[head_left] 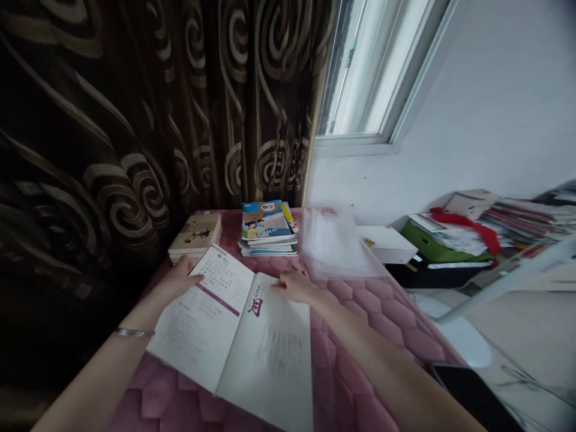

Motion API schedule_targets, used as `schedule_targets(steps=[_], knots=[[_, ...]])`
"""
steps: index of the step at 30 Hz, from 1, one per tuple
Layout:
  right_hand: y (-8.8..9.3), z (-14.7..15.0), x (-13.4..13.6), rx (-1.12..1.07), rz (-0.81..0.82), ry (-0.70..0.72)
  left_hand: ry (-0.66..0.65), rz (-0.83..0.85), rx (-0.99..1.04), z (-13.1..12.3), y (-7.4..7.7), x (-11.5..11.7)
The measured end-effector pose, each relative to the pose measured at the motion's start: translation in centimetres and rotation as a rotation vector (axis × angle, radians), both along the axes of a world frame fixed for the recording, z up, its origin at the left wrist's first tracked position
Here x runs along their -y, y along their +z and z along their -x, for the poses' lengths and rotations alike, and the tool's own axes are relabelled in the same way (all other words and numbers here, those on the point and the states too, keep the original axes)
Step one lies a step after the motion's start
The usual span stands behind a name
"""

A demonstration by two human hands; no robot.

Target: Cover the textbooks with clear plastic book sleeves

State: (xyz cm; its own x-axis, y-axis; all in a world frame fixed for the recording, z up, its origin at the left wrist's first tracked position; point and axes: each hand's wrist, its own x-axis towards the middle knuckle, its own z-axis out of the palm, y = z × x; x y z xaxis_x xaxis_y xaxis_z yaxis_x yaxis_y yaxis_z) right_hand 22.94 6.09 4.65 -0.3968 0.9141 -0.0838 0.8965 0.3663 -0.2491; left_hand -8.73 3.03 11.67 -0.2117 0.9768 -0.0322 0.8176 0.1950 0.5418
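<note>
An open book (234,336) with white printed pages lies on a pink quilted surface (382,312). My left hand (180,279) grips the far corner of the left page, thumb over the paper; a silver bracelet (134,332) is on that wrist. My right hand (294,286) rests with fingers stretched out on the top edge of the right page. Beyond the book sit a beige-covered stack of books (197,237), a stack with a blue illustrated cover (267,228) and a pile of clear plastic sleeves (335,243).
A dark swirl-patterned curtain (135,108) hangs behind and to the left. A window (373,72) is at upper right. A white box (389,243), a heap of books and papers (477,231), and a dark phone (472,393) lie to the right.
</note>
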Motion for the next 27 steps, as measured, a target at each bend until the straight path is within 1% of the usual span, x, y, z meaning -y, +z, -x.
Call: schedule_targets(steps=[2, 4, 6, 8, 10, 12, 14, 16, 19, 22, 24, 26, 27], knots=[[0.1, -0.9, 0.4, -0.052, 0.030, -0.037, -0.135, -0.020, -0.156, -2.6, 2.5, -1.4], [-0.2, -1.9, 1.3, -0.085, 0.040, -0.060, -0.280, -0.038, -0.269, -5.4, 4.5, -3.1], [-1.1, -2.8, 2.2, -0.167, 0.010, -0.146, -0.427, -0.092, -0.386, -8.3, 5.6, -5.0], [-2.3, -3.5, 2.8, -0.305, -0.053, -0.285, -0.508, -0.124, -0.404, -10.9, 5.7, -6.8], [-3.5, -4.0, 2.8, -0.487, -0.092, -0.391, -0.555, -0.150, -0.396, -12.9, 5.4, -8.5], [-4.5, -4.2, 2.0, -0.660, -0.084, -0.404, -0.578, -0.173, -0.388, -14.4, 4.8, -9.9], [-5.1, -4.4, 0.7, -0.768, -0.070, -0.413, -0.581, -0.194, -0.380, -15.4, 4.3, -11.1], [-5.3, -4.6, -0.8, -0.787, -0.073, -0.458, -0.574, -0.216, -0.370, -16.0, 3.8, -12.0], [-5.3, -5.2, -2.7, -0.739, -0.066, -0.500, -0.560, -0.263, -0.360, -16.4, 3.1, -12.8], [-5.2, -5.7, -3.7, -0.699, -0.052, -0.479, -0.527, -0.335, -0.362, -16.5, 1.9, -12.7], [-5.2, -5.9, -4.0, -0.682, -0.046, -0.462, -0.537, -0.408, -0.397, -16.5, 0.5, -11.9], [-5.2, -6.0, -4.3, -0.672, -0.041, -0.443, -0.632, -0.458, -0.456, -16.3, -1.4, -10.3], [-5.2, -6.0, -4.5, -0.667, -0.039, -0.434, -0.716, -0.453, -0.479, -16.2, -2.6, -9.2]])
